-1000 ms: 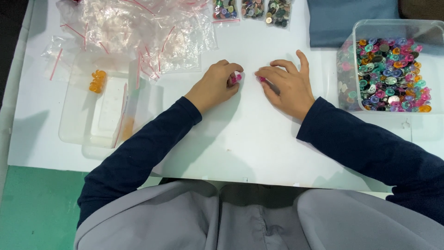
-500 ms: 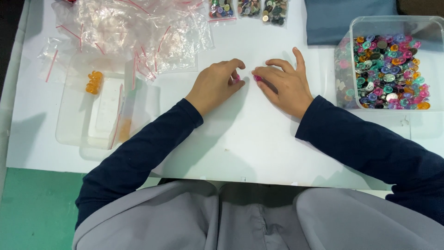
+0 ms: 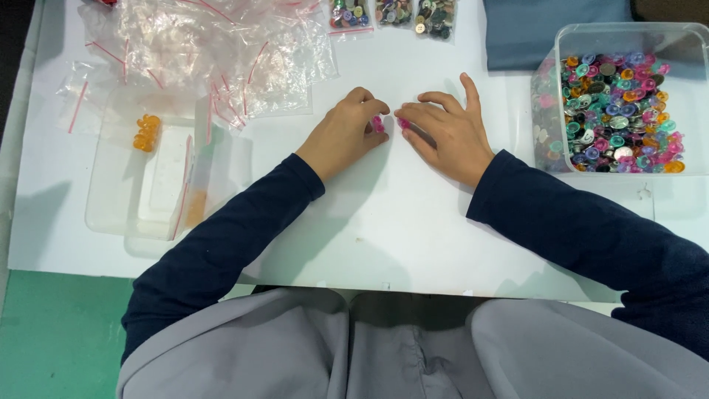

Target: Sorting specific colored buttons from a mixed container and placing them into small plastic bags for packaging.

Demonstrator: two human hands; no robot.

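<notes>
White surface (image 3: 384,229) carried both hands: the left hand (image 3: 343,137) pinched a pink button (image 3: 378,123), the right hand (image 3: 447,133) pinched another pink button (image 3: 404,123) just beside it. Farther off lay clear bags (image 3: 199,55) and a tub of mixed buttons (image 3: 617,103).

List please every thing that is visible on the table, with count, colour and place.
pink buttons: a few, pink, at the fingertips of both hands
button tub: one, clear, far right, full of mixed-colour buttons
empty zip bags: a pile, clear with red strips, top left
filled button bags: three, top centre
clear tray: one, left
orange buttons: a small cluster, in the tray
blue cloth: one, top right
table: white
left hand: pinching pink buttons
right hand: fingertips on pink buttons
</notes>
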